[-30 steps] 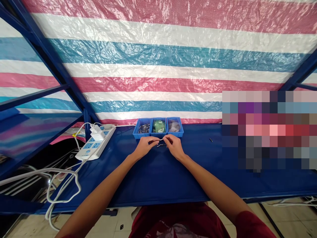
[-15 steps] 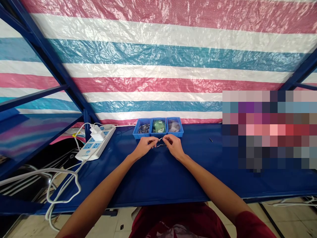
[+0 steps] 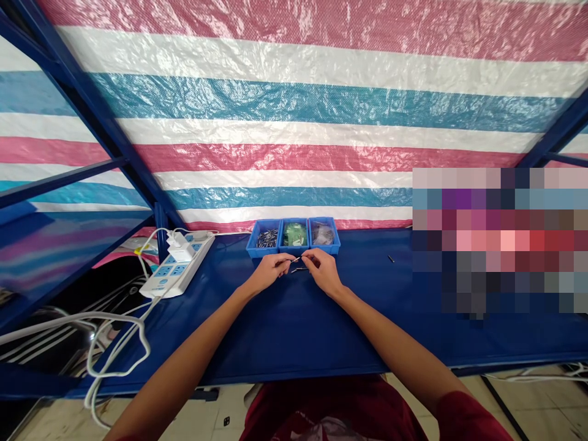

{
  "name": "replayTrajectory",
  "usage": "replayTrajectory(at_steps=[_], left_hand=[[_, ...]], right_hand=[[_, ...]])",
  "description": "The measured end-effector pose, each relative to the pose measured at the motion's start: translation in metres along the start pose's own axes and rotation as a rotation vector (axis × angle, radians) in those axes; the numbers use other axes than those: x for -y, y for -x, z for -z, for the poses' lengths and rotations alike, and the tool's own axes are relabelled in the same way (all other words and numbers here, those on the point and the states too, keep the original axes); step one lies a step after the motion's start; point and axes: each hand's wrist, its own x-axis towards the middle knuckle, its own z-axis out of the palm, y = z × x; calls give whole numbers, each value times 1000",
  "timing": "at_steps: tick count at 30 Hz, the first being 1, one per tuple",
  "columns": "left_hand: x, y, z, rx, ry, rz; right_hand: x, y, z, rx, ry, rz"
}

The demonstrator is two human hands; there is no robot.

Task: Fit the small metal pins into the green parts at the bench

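Over the blue table, my left hand (image 3: pixel 274 269) and my right hand (image 3: pixel 320 268) face each other with fingertips pinched. Between them runs a small, thin, pale piece (image 3: pixel 296 260), too small to identify; both hands grip its ends. Just below it, small dark metal pieces (image 3: pixel 299 269) lie on the tabletop, partly hidden by my fingers. Directly behind my hands stand three joined blue bins. The left bin (image 3: pixel 263 251) holds many dark and silvery metal pins, the middle bin (image 3: pixel 294 250) a green plastic bag with small pale parts, and the right bin (image 3: pixel 331 249) a clear plastic bag.
A white power strip (image 3: pixel 177 269) with a plugged-in charger lies at the table's left, its white cables (image 3: pixel 146 343) looping over the edge. One small dark pin (image 3: pixel 391 259) rests to the right. A blurred-out area (image 3: pixel 496 245) covers the far right. Striped sheeting (image 3: pixel 294 135) hangs behind.
My fingertips have shifted very slightly around the thin pale piece. Both hands otherwise stay in the same place, and the bins and loose pieces have not moved.
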Motion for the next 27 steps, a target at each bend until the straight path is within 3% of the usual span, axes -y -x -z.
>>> replayTrajectory(at_steps=[8, 12, 20, 27], left_hand=[[-8, 1, 2, -101, -189, -57], [-11, 1, 2, -84, -211, -91], [-14, 4, 1, -94, -112, -112], [-14, 3, -2, -177, 203, -59]], right_hand=[[3, 0, 2, -21, 6, -1], [3, 0, 1, -24, 19, 2], [1, 1, 0, 58, 44, 75], [0, 0, -2, 59, -14, 11]])
